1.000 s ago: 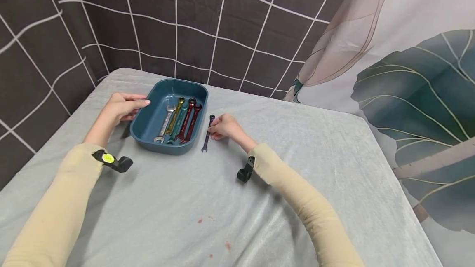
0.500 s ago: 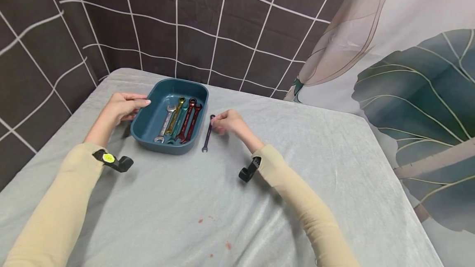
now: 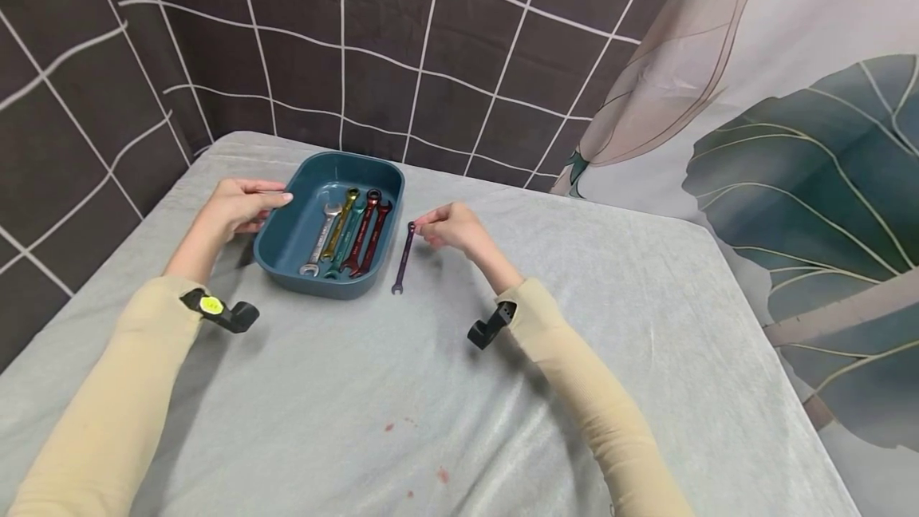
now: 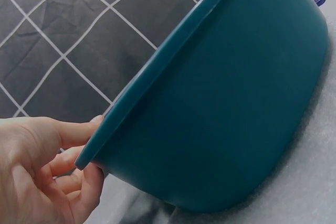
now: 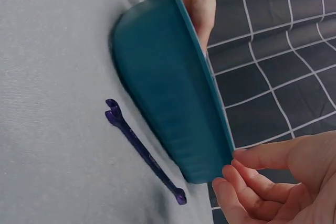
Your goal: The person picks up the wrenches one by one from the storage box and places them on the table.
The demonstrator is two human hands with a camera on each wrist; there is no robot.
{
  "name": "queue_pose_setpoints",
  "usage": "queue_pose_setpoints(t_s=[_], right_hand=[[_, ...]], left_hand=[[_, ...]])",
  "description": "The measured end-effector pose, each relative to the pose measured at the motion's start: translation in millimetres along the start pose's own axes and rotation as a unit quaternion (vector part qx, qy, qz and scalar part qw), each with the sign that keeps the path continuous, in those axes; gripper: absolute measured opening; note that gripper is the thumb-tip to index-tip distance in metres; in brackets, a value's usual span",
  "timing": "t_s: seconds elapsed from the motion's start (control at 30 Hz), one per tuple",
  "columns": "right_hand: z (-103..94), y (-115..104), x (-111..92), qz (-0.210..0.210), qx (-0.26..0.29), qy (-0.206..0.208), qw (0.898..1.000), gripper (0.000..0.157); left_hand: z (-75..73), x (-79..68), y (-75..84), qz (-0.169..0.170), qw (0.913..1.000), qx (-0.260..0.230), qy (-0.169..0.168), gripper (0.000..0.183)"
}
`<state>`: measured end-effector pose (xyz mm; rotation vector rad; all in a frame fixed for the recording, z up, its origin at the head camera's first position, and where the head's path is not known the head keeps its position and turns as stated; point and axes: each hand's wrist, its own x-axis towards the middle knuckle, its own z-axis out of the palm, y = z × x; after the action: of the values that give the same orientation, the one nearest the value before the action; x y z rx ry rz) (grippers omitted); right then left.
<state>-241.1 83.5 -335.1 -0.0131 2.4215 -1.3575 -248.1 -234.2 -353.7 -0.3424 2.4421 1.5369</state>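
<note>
"What's in front of you, biggest first?"

"One cloth-covered worktop (image 3: 323,389), 12 o'clock pointing away from me. On it, one blue-green rectangular tray (image 3: 316,287)."

"And your two grips?"

"My left grip (image 3: 240,207) pinches the tray's rim near its 10 o'clock, thumb one side, fingers the other. My right grip (image 3: 456,230) holds nothing: its fingers are loosely bent, tips slightly parted, near the ring end of the purple combination wrench (image 3: 404,260). Whether they touch it, I can't tell."

"How does that wrench lie?"

"On the worktop, at my right grip's 8 o'clock, just beside the tray, between the tray's 3 and 4. Its long axis runs from just past 12, ring end, to just past 6, forked end. My right is the nearer."

"How many wrenches?"

"Six. Besides the purple, five inside the tray, from 9 towards 3: one silver wrench (image 3: 321,242), one gold wrench (image 3: 340,228), one green wrench (image 3: 345,238), two red wrenches (image 3: 375,238)."
</note>
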Motion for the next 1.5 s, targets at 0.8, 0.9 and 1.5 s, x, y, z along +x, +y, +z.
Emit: queue_pose_setpoints(t_s=[0.8, 0.9, 1.5], right_hand=[[3.1, -26, 13, -0.025, 0.004, -0.008, 1.0, 0.024], [6.8, -30, 14, -0.033, -0.007, -0.012, 0.999, 0.023], [32.8, -55, 13, -0.066, -0.038, -0.043, 0.996, 0.023]], left_hand=[[1.5, -1.0, 1.5, -0.006, 0.9998, -0.018, 0.007, 0.06], [1.5, -0.8, 0.9, -0.007, 0.9998, -0.017, 0.008, 0.06], [1.9, 0.4, 1.3, -0.003, 0.9999, -0.015, 0.007, 0.061]])
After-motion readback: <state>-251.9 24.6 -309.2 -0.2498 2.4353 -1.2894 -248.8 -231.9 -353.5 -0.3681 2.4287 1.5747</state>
